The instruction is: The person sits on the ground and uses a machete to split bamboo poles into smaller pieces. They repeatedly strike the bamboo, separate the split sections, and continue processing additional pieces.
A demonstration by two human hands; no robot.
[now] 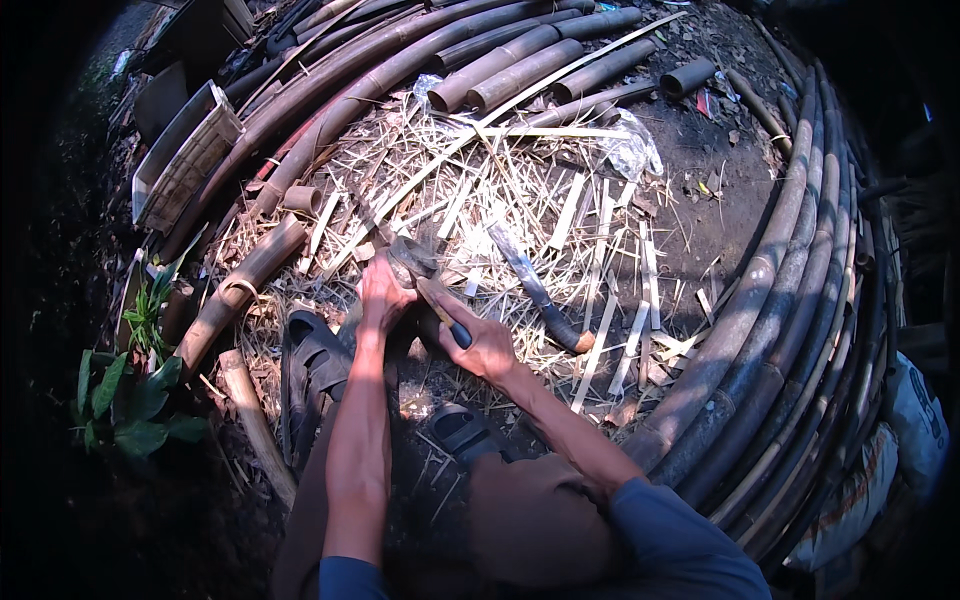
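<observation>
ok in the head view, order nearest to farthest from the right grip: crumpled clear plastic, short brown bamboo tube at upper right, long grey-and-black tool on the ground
1. Grey-and-black tool, right of the right grip.
2. Clear plastic, upper right.
3. Bamboo tube, beyond the plastic.

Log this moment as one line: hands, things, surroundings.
left hand: at round bamboo-like piece, grip unclear | right hand: gripping tool handle | around: machete-like tool, bamboo strips, bamboo poles
</observation>
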